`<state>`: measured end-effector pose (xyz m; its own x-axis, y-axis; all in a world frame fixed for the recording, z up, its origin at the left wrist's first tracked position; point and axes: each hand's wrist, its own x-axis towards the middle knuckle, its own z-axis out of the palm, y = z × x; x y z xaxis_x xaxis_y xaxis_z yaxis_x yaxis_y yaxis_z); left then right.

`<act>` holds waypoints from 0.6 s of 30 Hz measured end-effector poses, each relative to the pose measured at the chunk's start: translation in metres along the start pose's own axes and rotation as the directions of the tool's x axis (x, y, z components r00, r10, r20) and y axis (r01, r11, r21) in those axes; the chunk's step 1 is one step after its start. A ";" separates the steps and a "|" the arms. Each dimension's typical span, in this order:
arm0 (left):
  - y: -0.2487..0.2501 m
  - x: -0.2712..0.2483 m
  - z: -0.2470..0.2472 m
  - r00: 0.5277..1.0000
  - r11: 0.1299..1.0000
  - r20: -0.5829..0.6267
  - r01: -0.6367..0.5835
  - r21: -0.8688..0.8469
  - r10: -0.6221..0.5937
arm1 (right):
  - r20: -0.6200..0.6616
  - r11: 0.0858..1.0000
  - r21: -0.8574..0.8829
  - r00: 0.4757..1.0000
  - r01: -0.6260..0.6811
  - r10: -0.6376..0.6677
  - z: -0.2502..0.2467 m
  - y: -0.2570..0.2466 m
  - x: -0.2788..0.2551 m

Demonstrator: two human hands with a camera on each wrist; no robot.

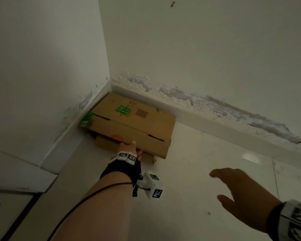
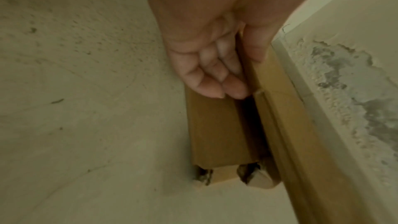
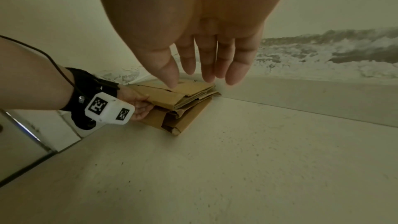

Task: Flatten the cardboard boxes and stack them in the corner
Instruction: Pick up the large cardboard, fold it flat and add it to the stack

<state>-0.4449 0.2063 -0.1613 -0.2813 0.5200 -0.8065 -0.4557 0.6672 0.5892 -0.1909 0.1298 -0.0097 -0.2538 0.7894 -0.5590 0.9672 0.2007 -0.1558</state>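
A flattened brown cardboard box (image 1: 137,126) with green print lies on top of other flattened cardboard (image 1: 106,144) in the corner of the room. My left hand (image 1: 132,148) grips the near edge of the top box, thumb above and fingers (image 2: 215,81) underneath; the same grip shows in the right wrist view at the left hand (image 3: 140,106). The lower cardboard (image 2: 217,130) lies on the floor under it. My right hand (image 1: 236,186) hovers open above the floor to the right, fingers (image 3: 206,60) straight, holding nothing.
Two white walls meet at the corner, with a skirting board (image 1: 207,119) and peeling paint (image 1: 233,110) along the right wall. Pale floor tiles (image 1: 189,171) spread in front. A dark-edged threshold (image 1: 16,214) runs at the lower left.
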 end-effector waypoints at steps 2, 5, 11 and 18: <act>-0.003 0.006 -0.003 0.999 0.996 -0.035 -0.001 0.093 0.005 | -0.004 1.000 0.008 1.000 -0.004 0.005 0.002 0.004 -0.003; -0.005 0.010 -0.006 0.988 0.940 -0.152 0.068 0.333 -0.018 | 0.012 1.000 0.015 1.000 -0.007 0.007 0.005 0.007 -0.008; -0.019 0.008 0.001 0.978 0.673 -0.130 -0.012 0.739 0.160 | 0.060 1.000 -0.006 0.998 0.009 -0.009 0.005 0.006 -0.012; -0.018 0.009 0.002 0.990 0.530 -0.088 0.018 0.848 0.106 | 0.024 1.000 -0.015 1.000 -0.014 0.015 0.004 0.010 -0.017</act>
<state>-0.4374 0.1999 -0.1786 -0.4016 0.5391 -0.7403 0.4689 0.8154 0.3394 -0.1771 0.1162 -0.0048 -0.2397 0.7780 -0.5807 0.9708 0.1981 -0.1352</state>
